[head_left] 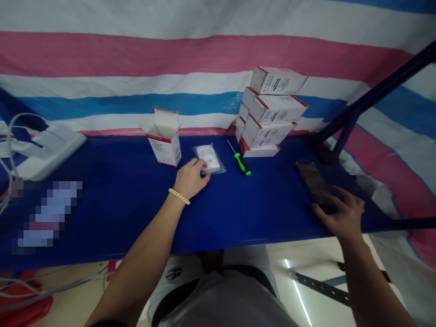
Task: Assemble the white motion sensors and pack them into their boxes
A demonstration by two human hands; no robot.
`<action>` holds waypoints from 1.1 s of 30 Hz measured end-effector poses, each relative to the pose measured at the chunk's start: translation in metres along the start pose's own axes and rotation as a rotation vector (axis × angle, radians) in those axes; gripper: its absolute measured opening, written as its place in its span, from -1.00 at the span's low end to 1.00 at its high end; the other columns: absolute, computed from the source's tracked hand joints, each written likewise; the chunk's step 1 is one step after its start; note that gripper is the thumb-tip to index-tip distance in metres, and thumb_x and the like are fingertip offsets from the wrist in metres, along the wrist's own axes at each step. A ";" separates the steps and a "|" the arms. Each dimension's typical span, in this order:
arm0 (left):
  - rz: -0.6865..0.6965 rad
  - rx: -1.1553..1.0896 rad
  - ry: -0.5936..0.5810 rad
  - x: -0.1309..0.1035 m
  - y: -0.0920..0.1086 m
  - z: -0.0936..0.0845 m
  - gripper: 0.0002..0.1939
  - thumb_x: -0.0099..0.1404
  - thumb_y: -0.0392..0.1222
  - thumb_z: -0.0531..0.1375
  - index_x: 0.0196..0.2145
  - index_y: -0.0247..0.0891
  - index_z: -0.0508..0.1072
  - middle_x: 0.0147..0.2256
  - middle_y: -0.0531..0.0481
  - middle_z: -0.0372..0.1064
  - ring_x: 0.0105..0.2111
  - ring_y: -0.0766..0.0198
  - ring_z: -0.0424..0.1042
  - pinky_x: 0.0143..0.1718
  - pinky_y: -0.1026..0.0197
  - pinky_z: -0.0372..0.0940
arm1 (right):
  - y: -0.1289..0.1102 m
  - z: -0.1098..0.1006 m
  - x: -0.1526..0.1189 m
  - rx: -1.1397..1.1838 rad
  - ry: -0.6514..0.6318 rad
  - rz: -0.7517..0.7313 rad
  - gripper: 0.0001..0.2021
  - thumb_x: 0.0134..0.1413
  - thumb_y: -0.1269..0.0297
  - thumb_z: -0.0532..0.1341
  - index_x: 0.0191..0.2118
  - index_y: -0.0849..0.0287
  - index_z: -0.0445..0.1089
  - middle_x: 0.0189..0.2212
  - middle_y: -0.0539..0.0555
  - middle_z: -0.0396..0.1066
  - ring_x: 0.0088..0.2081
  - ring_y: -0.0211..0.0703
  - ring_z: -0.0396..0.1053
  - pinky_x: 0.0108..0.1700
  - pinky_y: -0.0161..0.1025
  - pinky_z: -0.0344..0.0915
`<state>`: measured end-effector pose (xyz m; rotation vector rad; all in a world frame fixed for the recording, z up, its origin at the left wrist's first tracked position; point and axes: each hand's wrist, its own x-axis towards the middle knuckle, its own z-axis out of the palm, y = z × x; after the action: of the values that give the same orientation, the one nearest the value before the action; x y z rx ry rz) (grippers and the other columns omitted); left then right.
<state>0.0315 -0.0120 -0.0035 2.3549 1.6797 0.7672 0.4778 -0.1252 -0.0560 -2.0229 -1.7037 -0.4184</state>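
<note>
Bagged white device [209,156], probably light, stiff, slippery: take its sides. Left hand [193,176] touches its seven-o'clock edge, right hand [342,212] a dark slab [311,179]; cannot tell if either grips.

the left grip [191,177] covers the near left corner of the bagged white device [206,153], whose red mark [210,161] is too small to read. the right grip [344,211] hides the near end of the dark slab [310,178], too dim to identify. print on the stacked boxes [270,109] is too small to make out; rear ones are partly hidden by those in front. an oblong patch [51,213] is masked by coarse pixelation. white cables [11,126] run out past the left edge, and the bottom edge cuts off both forearms [141,256].
</note>
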 end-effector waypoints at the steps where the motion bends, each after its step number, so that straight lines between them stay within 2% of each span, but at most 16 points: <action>1: 0.001 -0.002 -0.005 0.000 0.000 0.000 -0.78 0.16 -0.18 0.27 -0.22 -0.25 0.44 -0.30 -0.02 0.38 -0.36 0.24 0.39 -0.34 0.22 0.26 | 0.001 0.000 0.000 0.002 -0.001 0.009 -0.68 -0.16 0.02 0.23 -0.30 0.12 0.47 0.04 0.21 0.32 0.03 0.16 0.25 0.06 0.08 0.12; 5: -0.006 -0.044 -0.011 0.000 -0.001 0.000 -0.75 0.16 -0.22 0.27 -0.18 -0.26 0.41 -0.33 0.00 0.39 -0.37 0.24 0.39 -0.33 0.22 0.25 | 0.006 0.002 0.000 -0.001 0.068 0.042 -0.62 -0.19 -0.01 0.21 -0.27 0.14 0.45 -0.02 0.24 0.35 0.01 0.18 0.30 0.04 0.09 0.15; 9: -0.027 -0.110 -0.029 0.002 -0.004 0.000 -0.75 0.15 -0.32 0.25 -0.17 -0.23 0.39 -0.42 0.06 0.38 -0.40 0.25 0.38 -0.33 0.22 0.23 | 0.007 0.003 -0.003 -0.035 0.153 0.166 -0.55 -0.19 -0.07 0.17 -0.25 0.18 0.46 -0.03 0.28 0.37 0.04 0.29 0.27 0.01 0.18 0.15; 15: -0.040 -0.104 -0.032 0.003 -0.005 0.000 -0.77 0.15 -0.30 0.27 -0.20 -0.22 0.39 -0.45 0.07 0.38 -0.42 0.25 0.38 -0.37 0.23 0.20 | 0.002 0.002 -0.004 -0.049 0.077 0.286 -0.54 -0.19 -0.08 0.18 -0.25 0.17 0.47 0.05 0.33 0.33 0.11 0.39 0.15 -0.02 0.28 0.10; 24: -0.043 -0.089 -0.041 0.002 -0.004 -0.001 -0.76 0.15 -0.23 0.27 -0.20 -0.20 0.38 -0.47 0.09 0.35 -0.42 0.25 0.38 -0.38 0.23 0.19 | -0.007 -0.002 -0.001 -0.041 0.040 0.337 -0.55 -0.17 -0.09 0.14 -0.27 0.15 0.46 0.06 0.27 0.35 0.09 0.33 0.19 0.01 0.28 0.11; 27: -0.019 -0.105 -0.016 0.002 -0.004 -0.001 -0.74 0.12 -0.20 0.29 -0.20 -0.21 0.39 -0.47 0.10 0.33 -0.44 0.26 0.35 -0.38 0.22 0.19 | -0.003 -0.002 0.000 -0.027 0.067 0.294 -0.52 -0.16 -0.09 0.14 -0.23 0.20 0.45 0.02 0.32 0.35 0.06 0.30 0.25 0.05 0.23 0.14; 30: 0.051 -0.094 0.063 0.002 -0.003 -0.001 -0.73 0.06 -0.18 0.33 -0.26 -0.24 0.41 -0.47 0.08 0.30 -0.41 0.24 0.33 -0.33 0.18 0.20 | 0.000 -0.001 0.001 0.005 0.098 0.116 -0.46 -0.12 -0.10 0.13 -0.15 0.25 0.41 0.02 0.36 0.33 0.06 0.25 0.28 0.10 0.12 0.15; 33: 0.149 -0.074 0.127 0.002 -0.004 0.000 -0.88 0.12 -0.20 0.29 -0.36 -0.23 0.45 -0.46 0.06 0.29 -0.37 0.23 0.33 -0.27 0.15 0.18 | -0.002 -0.002 0.003 0.006 0.021 -0.030 -0.42 -0.05 -0.13 0.11 -0.05 0.25 0.39 0.12 0.37 0.25 0.12 0.27 0.22 0.12 0.13 0.11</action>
<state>0.0289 -0.0084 -0.0043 2.4482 1.5039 1.0064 0.4770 -0.1239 -0.0523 -1.9838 -1.7232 -0.4424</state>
